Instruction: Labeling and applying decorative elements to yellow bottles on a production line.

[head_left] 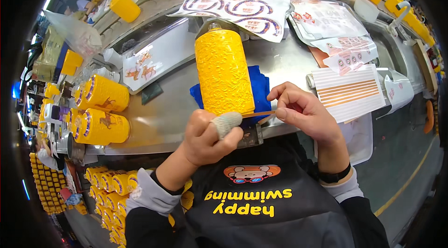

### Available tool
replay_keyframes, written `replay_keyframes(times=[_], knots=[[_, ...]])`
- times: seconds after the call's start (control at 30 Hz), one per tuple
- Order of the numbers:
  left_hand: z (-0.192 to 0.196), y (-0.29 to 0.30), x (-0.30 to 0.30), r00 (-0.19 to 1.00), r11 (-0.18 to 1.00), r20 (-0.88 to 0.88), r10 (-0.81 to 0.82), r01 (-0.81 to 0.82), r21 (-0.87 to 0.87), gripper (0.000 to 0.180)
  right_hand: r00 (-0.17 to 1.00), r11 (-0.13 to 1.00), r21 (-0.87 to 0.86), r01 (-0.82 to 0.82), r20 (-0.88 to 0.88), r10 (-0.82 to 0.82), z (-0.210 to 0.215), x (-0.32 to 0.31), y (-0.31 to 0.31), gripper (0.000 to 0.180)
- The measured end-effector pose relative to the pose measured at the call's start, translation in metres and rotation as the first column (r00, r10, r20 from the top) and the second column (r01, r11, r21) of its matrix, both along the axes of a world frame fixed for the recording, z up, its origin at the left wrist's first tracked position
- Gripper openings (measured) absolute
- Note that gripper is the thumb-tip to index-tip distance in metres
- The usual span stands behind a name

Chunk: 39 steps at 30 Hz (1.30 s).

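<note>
From the head camera we see the embossed yellow bottle (224, 71) lying on a blue cloth (259, 90) on the steel table (168, 112). Our left hand (205, 138), its thumb capped by a grey cot, and our right hand (303, 110) pinch an orange sticker strip (258, 114) at the bottle's near end.

Two decorated yellow bottles (100, 110) lying at left, striped sheet (347, 91) at right, sticker sheet (238, 7) beyond

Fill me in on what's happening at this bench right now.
A person is working on a yellow embossed bottle lying on a blue cloth on the metal bench. The left hand, thumb wrapped in a cloth cot, presses at the bottle's near end. The right hand pinches a thin orange strip against it. Finished bottles lie to the left.
</note>
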<state>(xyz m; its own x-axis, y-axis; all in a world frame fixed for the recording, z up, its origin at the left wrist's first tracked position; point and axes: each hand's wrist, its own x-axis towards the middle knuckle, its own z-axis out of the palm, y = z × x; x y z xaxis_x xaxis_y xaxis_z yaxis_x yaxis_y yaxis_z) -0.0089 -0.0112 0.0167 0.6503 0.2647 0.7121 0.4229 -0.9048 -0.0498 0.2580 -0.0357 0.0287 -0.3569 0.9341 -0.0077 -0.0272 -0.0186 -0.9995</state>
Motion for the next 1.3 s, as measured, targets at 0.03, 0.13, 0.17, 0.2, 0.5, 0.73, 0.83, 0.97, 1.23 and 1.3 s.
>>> replay_keyframes(times=[0.03, 0.13, 0.17, 0.2, 0.5, 0.73, 0.83, 0.97, 1.23, 1.3], knots=[[-0.006, 0.0, -0.003, 0.996, 0.999, 0.088, -0.007, 0.011, -0.049, 0.03, 1.0, 1.0, 0.001, 0.003, -0.003, -0.003, 0.0, 0.0, 0.0, 0.011], [-0.017, -0.005, -0.004, 0.981, 0.997, 0.191, 0.02, -0.005, -0.082, 0.03, 1.0, 1.0, 0.017, -0.01, 0.01, 0.01, 0.0, 0.001, 0.001, 0.012], [-0.015, -0.004, -0.003, 0.981, 0.997, 0.192, 0.022, -0.006, -0.083, 0.03, 1.0, 0.999, 0.033, -0.002, 0.012, 0.001, -0.002, 0.002, 0.002, 0.014], [-0.009, -0.001, -0.001, 0.989, 1.0, 0.145, -0.006, 0.008, -0.014, 0.028, 1.0, 0.999, 0.049, 0.006, 0.013, -0.007, -0.004, 0.003, 0.002, 0.015], [-0.016, -0.003, -0.005, 0.992, 1.0, 0.127, -0.001, 0.003, -0.014, 0.025, 1.0, 1.0, 0.005, 0.004, -0.014, -0.004, 0.006, 0.0, 0.003, 0.012], [-0.003, 0.002, 0.004, 0.998, 0.998, 0.044, -0.052, 0.05, 0.031, 0.024, 1.0, 1.0, 0.01, 0.022, -0.02, -0.022, 0.002, 0.004, 0.004, 0.012], [-0.017, -0.002, -0.004, 0.982, 0.997, 0.187, 0.034, -0.019, -0.081, 0.024, 1.0, 1.0, 0.019, 0.021, -0.002, -0.021, 0.002, 0.001, 0.005, 0.012], [-0.016, -0.006, 0.0, 0.976, 0.997, 0.212, 0.054, -0.043, -0.057, 0.022, 1.0, 1.0, 0.026, -0.003, 0.028, 0.002, 0.0, 0.004, 0.006, 0.012], [-0.013, -0.004, -0.003, 0.979, 0.994, 0.202, 0.021, 0.001, -0.107, 0.025, 0.999, 0.999, 0.012, 0.036, -0.015, -0.036, -0.001, 0.001, 0.007, 0.016], [-0.018, -0.006, -0.002, 0.979, 0.998, 0.204, 0.027, -0.014, -0.067, 0.024, 0.998, 0.999, 0.035, -0.01, 0.055, 0.008, -0.001, 0.002, 0.009, 0.013]])
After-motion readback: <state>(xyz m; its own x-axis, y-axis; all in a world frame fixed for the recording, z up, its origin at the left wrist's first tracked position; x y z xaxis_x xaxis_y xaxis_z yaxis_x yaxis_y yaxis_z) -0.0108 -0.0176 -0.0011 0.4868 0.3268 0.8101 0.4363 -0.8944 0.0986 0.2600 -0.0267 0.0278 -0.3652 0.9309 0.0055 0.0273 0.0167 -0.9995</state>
